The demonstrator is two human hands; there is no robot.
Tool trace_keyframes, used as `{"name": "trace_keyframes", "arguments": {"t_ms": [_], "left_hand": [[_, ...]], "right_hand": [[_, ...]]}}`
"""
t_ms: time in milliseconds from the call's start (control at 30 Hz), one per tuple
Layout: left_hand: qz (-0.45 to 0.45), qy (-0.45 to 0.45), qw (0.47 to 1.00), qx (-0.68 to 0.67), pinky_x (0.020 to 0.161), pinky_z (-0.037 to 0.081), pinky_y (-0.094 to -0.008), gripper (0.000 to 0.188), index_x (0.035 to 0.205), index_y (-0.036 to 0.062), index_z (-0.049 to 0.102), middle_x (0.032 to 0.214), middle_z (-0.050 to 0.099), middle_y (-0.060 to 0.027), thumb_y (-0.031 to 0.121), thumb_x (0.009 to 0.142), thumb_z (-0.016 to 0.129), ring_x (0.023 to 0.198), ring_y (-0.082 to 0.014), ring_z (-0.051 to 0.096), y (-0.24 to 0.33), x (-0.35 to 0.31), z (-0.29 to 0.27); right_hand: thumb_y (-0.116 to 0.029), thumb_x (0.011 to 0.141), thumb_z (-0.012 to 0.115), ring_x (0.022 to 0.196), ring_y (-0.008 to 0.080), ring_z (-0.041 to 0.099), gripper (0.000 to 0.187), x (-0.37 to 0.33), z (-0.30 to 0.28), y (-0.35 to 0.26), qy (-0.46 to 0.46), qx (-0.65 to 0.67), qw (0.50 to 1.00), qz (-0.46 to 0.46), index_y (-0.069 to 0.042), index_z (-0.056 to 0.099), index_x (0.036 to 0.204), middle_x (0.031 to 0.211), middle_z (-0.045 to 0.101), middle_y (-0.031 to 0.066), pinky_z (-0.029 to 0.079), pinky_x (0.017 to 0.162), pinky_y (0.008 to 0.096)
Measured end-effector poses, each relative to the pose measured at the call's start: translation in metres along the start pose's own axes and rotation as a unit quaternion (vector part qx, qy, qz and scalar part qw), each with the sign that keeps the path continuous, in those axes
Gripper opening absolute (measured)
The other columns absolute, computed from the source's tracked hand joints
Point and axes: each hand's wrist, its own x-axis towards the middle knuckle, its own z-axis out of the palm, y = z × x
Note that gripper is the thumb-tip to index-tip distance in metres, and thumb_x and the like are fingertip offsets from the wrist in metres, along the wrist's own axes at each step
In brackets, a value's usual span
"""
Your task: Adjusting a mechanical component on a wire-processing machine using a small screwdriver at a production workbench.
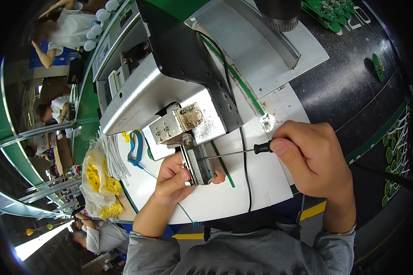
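My right hand [313, 160] is closed around the black handle of a screwdriver [262, 147]. Its thin shaft points left, and the tip meets the face of a slotted metal block [201, 165] as far as I can make out. From below, my left hand [170, 179] grips that block, with fingertips showing on both sides. The block sits just under the front of a metal machine [137, 103], below a shiny bracket [190, 117]. Whether block and bracket are joined is unclear.
A blue wrist strap [135, 149] lies left of my hands, near a clear bag of yellow parts [96, 178] and white cable ties [111, 156]. A black cable [244, 169] crosses the white sheet. Green circuit boards [328, 11] lie far right, past a metal plate [266, 73].
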Motion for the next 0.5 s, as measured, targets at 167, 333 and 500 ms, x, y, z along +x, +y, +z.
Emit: {"name": "trace_keyframes", "arguments": {"t_ms": [167,333,500], "left_hand": [[-0.012,0.023,0.998,0.061,0.077,0.050,-0.0471,0.039,0.109,-0.0062,0.060,0.097,0.065,-0.0316,0.031,0.097,0.056,0.090,-0.0422,0.064,0.004,-0.003,0.001],[-0.018,0.026,0.997,0.076,0.078,0.050,-0.0473,0.042,0.106,-0.0068,0.061,0.095,0.065,-0.0314,0.034,0.095,0.057,0.087,-0.0409,0.066,0.012,0.001,0.007],[-0.032,0.042,0.996,0.077,0.080,0.051,-0.0476,0.044,0.104,-0.0085,0.060,0.096,0.066,-0.0314,0.035,0.094,0.059,0.087,-0.0401,0.067,0.020,0.000,0.007]], "right_hand": [[-0.009,0.084,0.066,0.057,0.0204,0.062,0.021,-0.001,0.001,-0.010,-0.004,0.062,0.997,0.038,0.002,0.058,0.100,0.076,0.064,0.0134,0.045,0.053,0.0288],[-0.014,0.083,0.071,0.055,0.0199,0.063,0.032,-0.003,0.003,-0.007,-0.013,0.081,0.995,0.056,0.000,0.053,0.107,0.080,0.066,0.0127,0.046,0.052,0.0280],[-0.009,0.083,0.071,0.054,0.0168,0.059,0.024,0.003,0.005,-0.011,-0.033,0.050,0.998,0.035,0.000,0.057,0.100,0.075,0.063,0.0093,0.045,0.052,0.0259]]}}
